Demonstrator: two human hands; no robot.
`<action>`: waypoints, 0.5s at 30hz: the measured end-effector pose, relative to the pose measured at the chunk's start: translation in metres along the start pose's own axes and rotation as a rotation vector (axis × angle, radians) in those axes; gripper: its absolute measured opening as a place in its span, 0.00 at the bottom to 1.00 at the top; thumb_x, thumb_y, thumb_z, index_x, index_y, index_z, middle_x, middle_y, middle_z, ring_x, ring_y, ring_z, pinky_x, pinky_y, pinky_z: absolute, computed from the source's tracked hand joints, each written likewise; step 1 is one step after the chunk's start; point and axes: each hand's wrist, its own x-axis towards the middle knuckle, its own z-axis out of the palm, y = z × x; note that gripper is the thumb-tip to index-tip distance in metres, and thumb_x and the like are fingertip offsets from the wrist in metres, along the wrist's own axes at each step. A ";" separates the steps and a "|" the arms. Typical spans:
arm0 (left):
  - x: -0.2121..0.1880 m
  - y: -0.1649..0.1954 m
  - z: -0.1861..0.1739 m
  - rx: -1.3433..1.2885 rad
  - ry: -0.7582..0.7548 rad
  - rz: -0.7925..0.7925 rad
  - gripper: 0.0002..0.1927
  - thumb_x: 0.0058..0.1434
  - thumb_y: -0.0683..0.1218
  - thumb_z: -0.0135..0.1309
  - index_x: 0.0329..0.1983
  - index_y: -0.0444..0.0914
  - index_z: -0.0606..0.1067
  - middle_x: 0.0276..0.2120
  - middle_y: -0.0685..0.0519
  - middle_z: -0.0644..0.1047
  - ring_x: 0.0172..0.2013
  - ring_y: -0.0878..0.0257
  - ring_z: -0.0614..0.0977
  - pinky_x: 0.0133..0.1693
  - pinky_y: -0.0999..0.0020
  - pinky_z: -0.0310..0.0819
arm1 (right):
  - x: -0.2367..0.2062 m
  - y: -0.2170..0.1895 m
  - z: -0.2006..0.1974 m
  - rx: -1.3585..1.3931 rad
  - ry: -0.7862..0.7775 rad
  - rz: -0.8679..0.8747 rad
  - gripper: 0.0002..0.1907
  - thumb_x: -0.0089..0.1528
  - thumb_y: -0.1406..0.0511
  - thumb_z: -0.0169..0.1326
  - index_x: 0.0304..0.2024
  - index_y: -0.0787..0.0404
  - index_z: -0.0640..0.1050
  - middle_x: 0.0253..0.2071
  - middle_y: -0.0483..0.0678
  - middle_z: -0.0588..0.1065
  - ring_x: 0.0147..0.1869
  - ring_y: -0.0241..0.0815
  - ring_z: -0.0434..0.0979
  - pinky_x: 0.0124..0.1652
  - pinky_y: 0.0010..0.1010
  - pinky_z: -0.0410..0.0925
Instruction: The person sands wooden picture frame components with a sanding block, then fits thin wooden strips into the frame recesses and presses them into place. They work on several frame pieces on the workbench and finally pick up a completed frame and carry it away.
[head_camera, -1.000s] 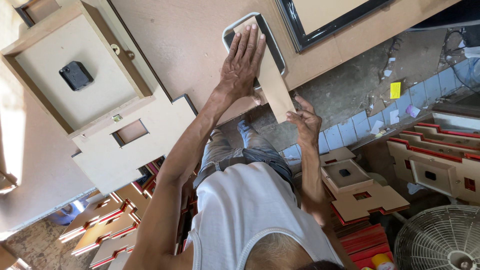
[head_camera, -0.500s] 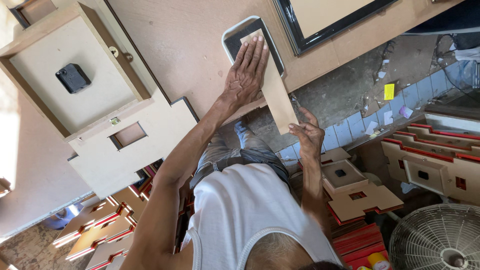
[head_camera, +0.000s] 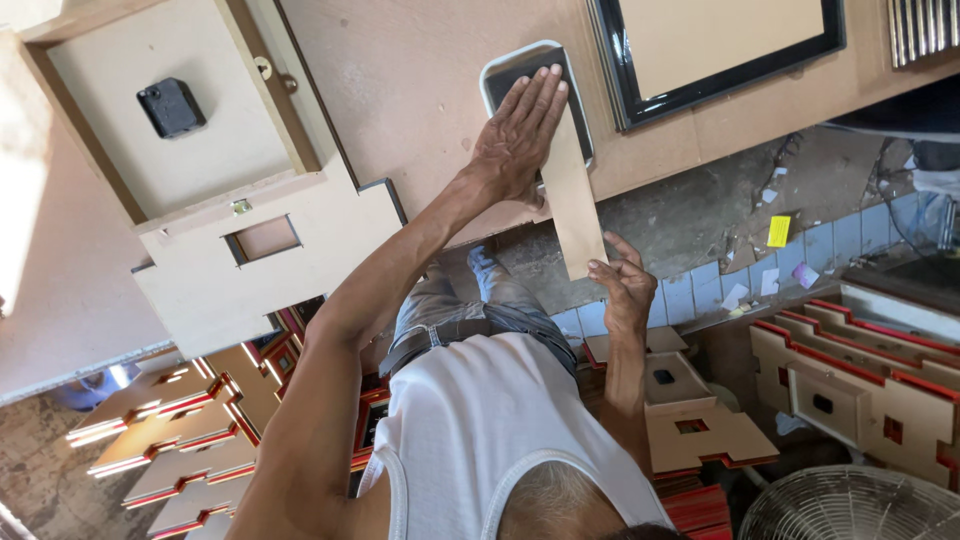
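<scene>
1. Brown fibreboard forms the tabletop (head_camera: 420, 100); a small dark tray (head_camera: 520, 75) with a pale rounded rim sits on it, and a thin flat strip of board (head_camera: 572, 205) lies partly across that tray.
2. The strip is smooth, tan and rectangular, with its lower end overhanging the tabletop edge.
3. Your left hand (head_camera: 520, 135) lies flat and open, fingers straight, pressing on the strip and tray.
4. Your right hand (head_camera: 625, 285) pinches the strip's overhanging end between curled fingers.
5. A shallow wooden frame (head_camera: 170, 120) holds a black clock mechanism (head_camera: 171, 107).
</scene>
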 end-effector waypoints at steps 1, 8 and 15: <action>0.001 0.001 0.000 0.026 -0.012 0.001 0.90 0.19 0.77 0.71 0.75 0.23 0.43 0.75 0.32 0.44 0.76 0.42 0.44 0.75 0.52 0.29 | 0.002 -0.002 -0.001 -0.018 -0.008 -0.015 0.06 0.54 0.70 0.66 0.26 0.68 0.81 0.62 0.62 0.72 0.61 0.45 0.75 0.48 0.31 0.74; 0.000 0.000 -0.039 0.053 -0.061 0.045 0.89 0.22 0.78 0.71 0.75 0.25 0.41 0.75 0.30 0.40 0.75 0.40 0.41 0.74 0.49 0.27 | 0.011 -0.057 -0.008 -0.065 -0.071 -0.213 0.03 0.57 0.75 0.64 0.30 0.70 0.81 0.52 0.60 0.78 0.54 0.43 0.78 0.52 0.30 0.72; -0.062 0.033 -0.095 -0.534 0.313 0.549 0.51 0.53 0.62 0.68 0.74 0.40 0.60 0.73 0.44 0.61 0.74 0.47 0.54 0.71 0.39 0.31 | -0.010 -0.164 0.057 -0.626 -0.276 -0.630 0.07 0.58 0.72 0.67 0.36 0.69 0.81 0.45 0.55 0.80 0.44 0.41 0.81 0.40 0.31 0.72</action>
